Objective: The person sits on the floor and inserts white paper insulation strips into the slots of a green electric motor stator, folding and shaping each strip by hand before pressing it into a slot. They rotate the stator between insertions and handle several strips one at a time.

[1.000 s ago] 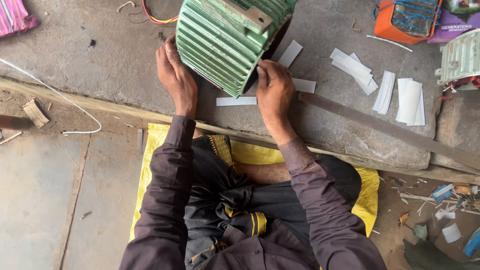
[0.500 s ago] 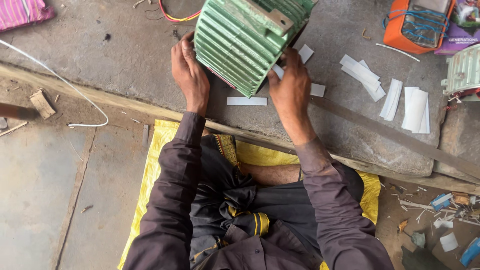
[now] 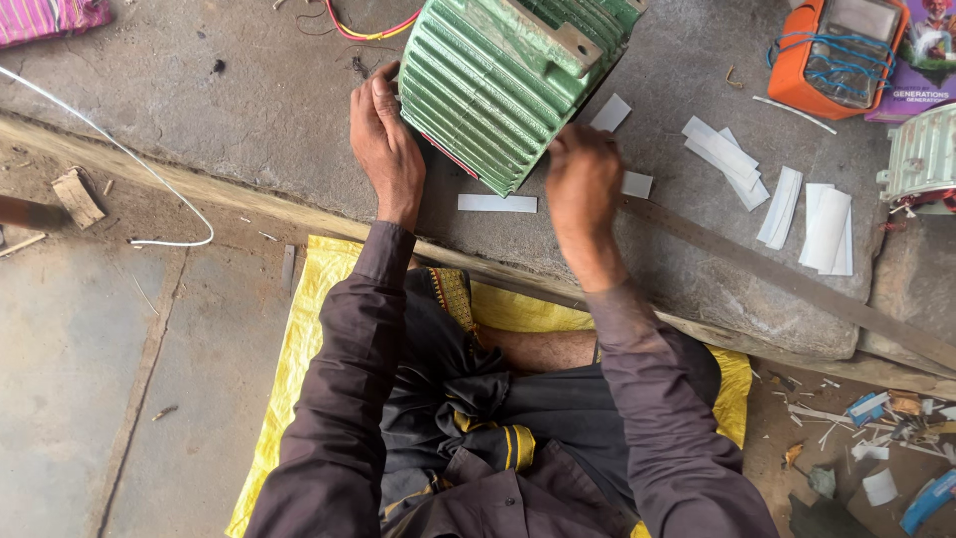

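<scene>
One yellow mat lies nearest, on the ground under the seated person. Just past it runs the front edge of the stone slab counter, with one flat metal strip lying along that edge on the right.

Two hands are up on the counter. Left hand lies flat, fingers together, pressed against the left side of one green finned motor housing. Right hand is at the housing's lower right corner, fingers curled; it is blurred, so cannot tell if it grips anything. The housing sits tilted on the counter, between the hands, its top cut by the upper frame edge.

White paper strips: one strip lies between the wrists, two small pieces sit beside the right hand, and a loose pile of about six lies well to the right.

Open room: bare counter left of the left hand out to one white wire. The right side is crowded.

Far edge: one orange meter with blue cord, one red-yellow wire, one pink cloth at the top-left corner, and part of a second pale housing at the right edge.
</scene>
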`<state>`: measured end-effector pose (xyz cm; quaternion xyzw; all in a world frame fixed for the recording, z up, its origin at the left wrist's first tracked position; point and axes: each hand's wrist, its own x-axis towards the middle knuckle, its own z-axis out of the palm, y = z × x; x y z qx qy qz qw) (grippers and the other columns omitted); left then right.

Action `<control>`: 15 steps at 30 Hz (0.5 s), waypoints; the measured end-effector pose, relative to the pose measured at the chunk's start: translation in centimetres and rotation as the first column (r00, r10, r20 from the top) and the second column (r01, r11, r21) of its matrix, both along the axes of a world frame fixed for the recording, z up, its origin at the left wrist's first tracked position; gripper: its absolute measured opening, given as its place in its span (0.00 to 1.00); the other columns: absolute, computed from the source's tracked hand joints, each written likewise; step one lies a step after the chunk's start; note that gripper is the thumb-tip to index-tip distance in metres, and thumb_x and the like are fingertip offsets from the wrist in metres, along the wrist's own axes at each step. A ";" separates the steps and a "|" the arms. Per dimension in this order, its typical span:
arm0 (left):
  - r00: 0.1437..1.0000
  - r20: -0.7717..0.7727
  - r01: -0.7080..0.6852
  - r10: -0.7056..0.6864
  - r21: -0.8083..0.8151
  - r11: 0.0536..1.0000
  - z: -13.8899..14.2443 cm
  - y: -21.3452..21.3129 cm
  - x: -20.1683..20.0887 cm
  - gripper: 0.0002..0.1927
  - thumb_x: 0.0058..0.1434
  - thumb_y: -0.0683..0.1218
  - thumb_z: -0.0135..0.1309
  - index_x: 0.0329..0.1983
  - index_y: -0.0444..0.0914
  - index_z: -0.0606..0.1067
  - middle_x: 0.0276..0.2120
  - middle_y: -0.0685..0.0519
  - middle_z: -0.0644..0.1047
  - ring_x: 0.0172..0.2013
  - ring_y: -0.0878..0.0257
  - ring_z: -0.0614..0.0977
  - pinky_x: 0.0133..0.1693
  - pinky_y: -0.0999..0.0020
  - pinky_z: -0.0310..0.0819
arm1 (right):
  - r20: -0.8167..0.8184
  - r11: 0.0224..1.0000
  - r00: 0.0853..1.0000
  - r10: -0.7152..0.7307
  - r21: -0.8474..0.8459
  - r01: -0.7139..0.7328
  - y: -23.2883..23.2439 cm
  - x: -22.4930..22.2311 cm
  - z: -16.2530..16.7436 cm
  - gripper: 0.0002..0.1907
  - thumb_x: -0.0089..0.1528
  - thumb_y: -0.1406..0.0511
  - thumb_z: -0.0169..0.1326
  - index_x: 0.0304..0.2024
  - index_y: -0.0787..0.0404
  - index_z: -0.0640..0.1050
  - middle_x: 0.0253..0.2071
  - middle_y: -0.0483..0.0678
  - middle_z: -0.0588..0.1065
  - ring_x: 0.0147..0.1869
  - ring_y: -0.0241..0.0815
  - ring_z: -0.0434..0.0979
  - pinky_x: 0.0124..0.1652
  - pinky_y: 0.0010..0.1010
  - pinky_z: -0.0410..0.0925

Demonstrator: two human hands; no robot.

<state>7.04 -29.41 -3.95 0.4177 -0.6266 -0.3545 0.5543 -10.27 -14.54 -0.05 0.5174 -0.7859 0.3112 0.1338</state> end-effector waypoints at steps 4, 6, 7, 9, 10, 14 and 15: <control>1.000 -0.020 0.011 -0.012 -0.009 1.000 -0.1 0.0 0.0 0.27 0.80 0.59 0.33 0.58 0.37 0.77 0.47 0.49 0.78 0.48 0.59 0.81 0.52 0.61 0.76 | 0.054 0.997 0.998 0.012 0.069 -0.016 0.2 0.5 -0.2 0.04 0.65 0.72 0.62 0.42 0.65 0.80 0.38 0.54 0.81 0.43 0.48 0.81 0.51 0.44 0.72; 1.000 -0.017 0.009 -0.009 -0.005 1.000 -0.2 -0.1 0.0 0.27 0.80 0.59 0.33 0.58 0.37 0.77 0.46 0.49 0.78 0.48 0.59 0.81 0.51 0.61 0.76 | 0.042 0.999 0.999 0.030 0.031 -0.031 0.4 0.6 0.3 0.10 0.62 0.71 0.63 0.45 0.65 0.80 0.40 0.54 0.82 0.44 0.47 0.82 0.52 0.45 0.71; 1.000 -0.013 0.010 -0.010 0.001 1.000 -0.2 -0.1 0.0 0.27 0.79 0.59 0.33 0.58 0.37 0.77 0.46 0.49 0.78 0.48 0.59 0.81 0.51 0.61 0.76 | 0.019 0.999 0.999 0.040 0.012 -0.040 0.6 0.7 0.6 0.12 0.61 0.70 0.63 0.47 0.67 0.80 0.41 0.54 0.82 0.45 0.49 0.82 0.51 0.45 0.70; 1.000 -0.019 0.013 -0.013 -0.002 1.000 -0.3 -0.1 0.0 0.27 0.80 0.58 0.33 0.58 0.37 0.77 0.46 0.49 0.78 0.48 0.59 0.81 0.51 0.61 0.76 | -0.030 0.998 0.998 0.062 -0.023 -0.062 1.2 0.7 1.1 0.18 0.58 0.68 0.65 0.49 0.69 0.79 0.41 0.55 0.82 0.46 0.52 0.82 0.51 0.47 0.70; 1.000 -0.024 0.015 -0.015 -0.007 1.000 -0.3 -0.2 0.0 0.27 0.80 0.58 0.33 0.58 0.37 0.77 0.47 0.49 0.78 0.48 0.59 0.81 0.51 0.61 0.77 | 0.003 0.999 0.999 0.044 0.000 -0.044 1.3 0.7 1.3 0.15 0.60 0.68 0.65 0.48 0.67 0.80 0.40 0.55 0.82 0.45 0.51 0.83 0.49 0.46 0.70; 1.000 -0.021 0.009 -0.009 -0.015 1.000 -0.2 -0.2 0.0 0.27 0.80 0.58 0.33 0.57 0.37 0.77 0.46 0.49 0.78 0.48 0.59 0.81 0.51 0.61 0.76 | 0.104 0.999 0.995 -0.008 0.034 0.004 0.9 0.5 1.4 0.08 0.63 0.69 0.63 0.44 0.62 0.81 0.39 0.52 0.83 0.44 0.48 0.84 0.49 0.43 0.73; 1.000 -0.027 0.008 -0.009 -0.029 1.000 -0.1 -0.2 0.0 0.26 0.80 0.58 0.33 0.57 0.37 0.77 0.47 0.49 0.78 0.49 0.59 0.81 0.52 0.61 0.76 | 0.118 1.000 0.993 -0.014 0.027 0.011 0.5 0.5 1.3 0.07 0.63 0.69 0.63 0.43 0.61 0.81 0.39 0.51 0.83 0.44 0.47 0.85 0.50 0.43 0.73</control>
